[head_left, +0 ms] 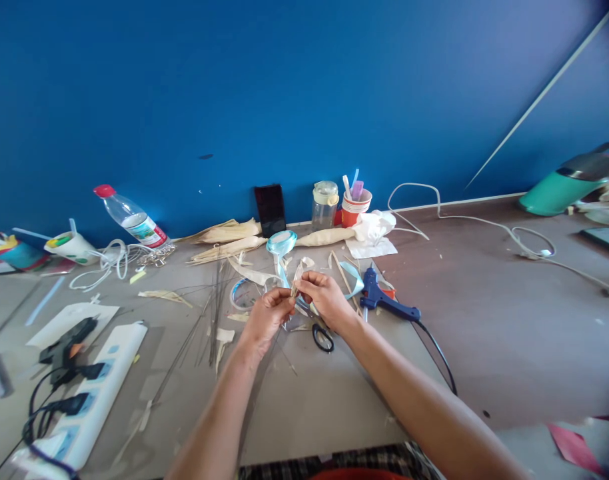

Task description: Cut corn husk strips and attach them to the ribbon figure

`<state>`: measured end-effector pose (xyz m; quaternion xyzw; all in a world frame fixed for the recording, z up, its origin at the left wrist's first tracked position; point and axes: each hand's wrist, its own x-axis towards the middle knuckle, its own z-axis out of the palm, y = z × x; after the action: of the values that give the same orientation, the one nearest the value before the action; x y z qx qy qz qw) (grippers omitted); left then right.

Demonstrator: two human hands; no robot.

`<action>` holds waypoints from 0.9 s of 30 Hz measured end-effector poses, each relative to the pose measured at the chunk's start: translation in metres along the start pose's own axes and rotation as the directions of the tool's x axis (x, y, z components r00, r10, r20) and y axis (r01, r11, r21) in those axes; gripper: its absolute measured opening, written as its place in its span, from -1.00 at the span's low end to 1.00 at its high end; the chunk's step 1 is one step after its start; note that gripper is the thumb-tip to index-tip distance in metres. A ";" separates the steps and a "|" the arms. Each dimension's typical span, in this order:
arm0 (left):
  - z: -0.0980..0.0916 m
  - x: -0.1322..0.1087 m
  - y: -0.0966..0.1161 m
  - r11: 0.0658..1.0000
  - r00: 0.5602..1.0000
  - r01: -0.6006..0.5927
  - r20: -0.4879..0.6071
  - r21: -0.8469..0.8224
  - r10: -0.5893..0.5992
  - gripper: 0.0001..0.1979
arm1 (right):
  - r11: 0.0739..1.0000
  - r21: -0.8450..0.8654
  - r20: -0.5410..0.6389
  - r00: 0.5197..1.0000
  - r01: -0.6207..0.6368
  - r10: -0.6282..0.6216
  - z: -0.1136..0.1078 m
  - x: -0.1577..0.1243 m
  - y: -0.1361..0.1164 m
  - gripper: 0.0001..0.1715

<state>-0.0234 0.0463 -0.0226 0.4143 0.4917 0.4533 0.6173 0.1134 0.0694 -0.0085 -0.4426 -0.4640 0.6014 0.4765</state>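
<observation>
Between the fingertips of both hands is a small piece of dried corn husk (298, 273), pale and narrow, its top sticking up. My left hand (270, 310) pinches its lower end, and my right hand (325, 299) grips it from the other side. Just below the right hand shows the black handle loop of a pair of scissors (323, 339); the blades are mostly hidden. A roll of light blue ribbon (281, 243) stands right behind the hands, and a roll of tape (244, 294) lies to their left. Right of them rests a blue glue gun (388, 298).
Thin wires (215, 313) lie left of the hands. Larger husks (229, 232), a dark phone (270, 210), a glass jar (325, 205) and paper cups (356, 208) line the wall. A power strip (102, 393), a tilted bottle (137, 217) and a white cable (504, 230) are farther out.
</observation>
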 end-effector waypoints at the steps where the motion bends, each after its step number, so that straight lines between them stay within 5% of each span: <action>1: 0.000 0.000 0.000 1.000 1.000 0.009 0.014 -0.014 -0.009 -0.72 | 1.000 -0.006 0.002 1.000 0.004 -0.004 0.000 0.000 0.000 -0.75; 13: -0.001 0.000 0.000 0.994 0.997 0.052 0.059 -0.096 -0.046 -0.74 | 1.000 -0.015 0.008 1.000 0.014 -0.014 0.000 -0.001 -0.002 -0.76; 27: -0.002 0.001 -0.003 0.998 0.999 -0.020 0.031 0.064 0.018 -0.73 | 0.997 -0.055 -0.005 0.999 0.049 -0.049 0.000 0.000 0.001 -0.77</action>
<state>-0.0245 0.0465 -0.0263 0.4455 0.4925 0.4368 0.6068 0.1134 0.0696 -0.0099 -0.4459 -0.4896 0.5752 0.4802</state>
